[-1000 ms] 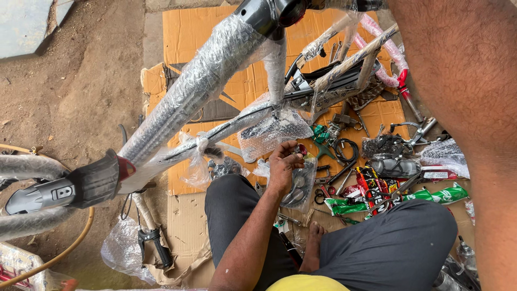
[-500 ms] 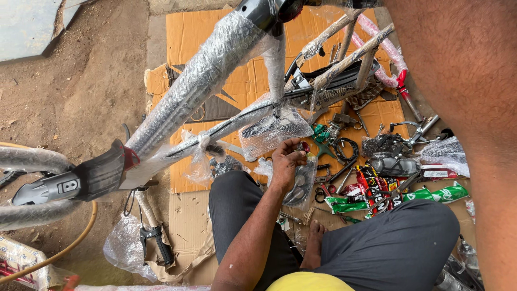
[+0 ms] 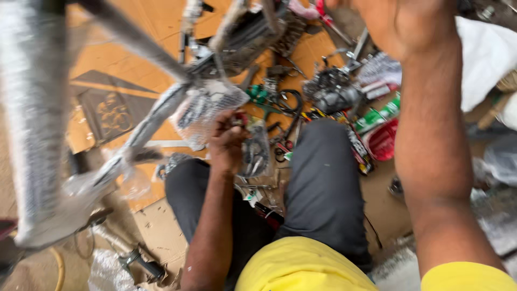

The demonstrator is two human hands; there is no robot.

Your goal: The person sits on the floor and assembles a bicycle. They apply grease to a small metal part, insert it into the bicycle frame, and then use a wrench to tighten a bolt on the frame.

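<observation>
Cardboard [image 3: 156, 21] holds scattered parts; left hand [image 3: 226, 143] grips a bagged part [image 3: 256, 153] (right hand's [image 3: 398, 24] grip unclear).

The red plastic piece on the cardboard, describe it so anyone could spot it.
Start at the dark-trousered right knee. On the cardboard just right of it lies the red plastic piece, below a green packet. It is the only broad, ribbed red shape among the dark metal parts.

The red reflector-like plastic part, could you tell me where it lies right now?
In the head view, the red plastic part lies on the cardboard right of centre, beside the dark trouser leg, just below the green packets.
</observation>
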